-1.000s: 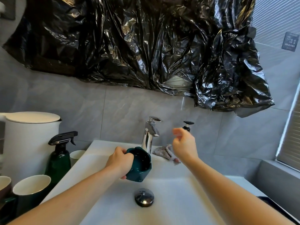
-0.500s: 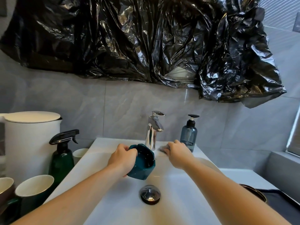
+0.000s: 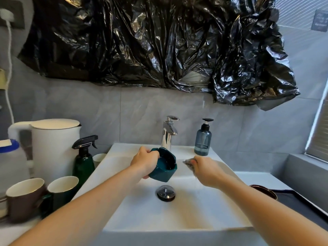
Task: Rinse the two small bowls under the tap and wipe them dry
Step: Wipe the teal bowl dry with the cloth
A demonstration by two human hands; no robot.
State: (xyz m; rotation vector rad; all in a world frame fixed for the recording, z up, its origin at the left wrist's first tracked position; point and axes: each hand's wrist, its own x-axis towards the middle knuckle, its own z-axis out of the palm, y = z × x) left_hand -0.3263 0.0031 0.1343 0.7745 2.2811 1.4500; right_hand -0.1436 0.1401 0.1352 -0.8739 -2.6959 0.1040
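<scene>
My left hand (image 3: 144,161) grips a small dark green angular bowl (image 3: 164,166) by its rim, tilted with its opening toward the right, over the white sink (image 3: 177,219) just below the chrome tap (image 3: 168,134). No water stream is visible. My right hand (image 3: 206,168) holds a grey cloth (image 3: 190,163) a little to the right of the bowl, apart from it. A brown bowl (image 3: 264,190) is partly visible on the right counter behind my right forearm.
A blue soap dispenser (image 3: 203,139) stands right of the tap. Left of the sink are a green spray bottle (image 3: 84,160), a white kettle (image 3: 55,148), a small white cup (image 3: 98,159) and two mugs (image 3: 42,194). The drain plug (image 3: 166,192) sits mid-basin.
My right hand came down from near the tap to the cloth on the sink ledge, picked it up and moved it right and toward me. The bowl stayed in my left hand.
</scene>
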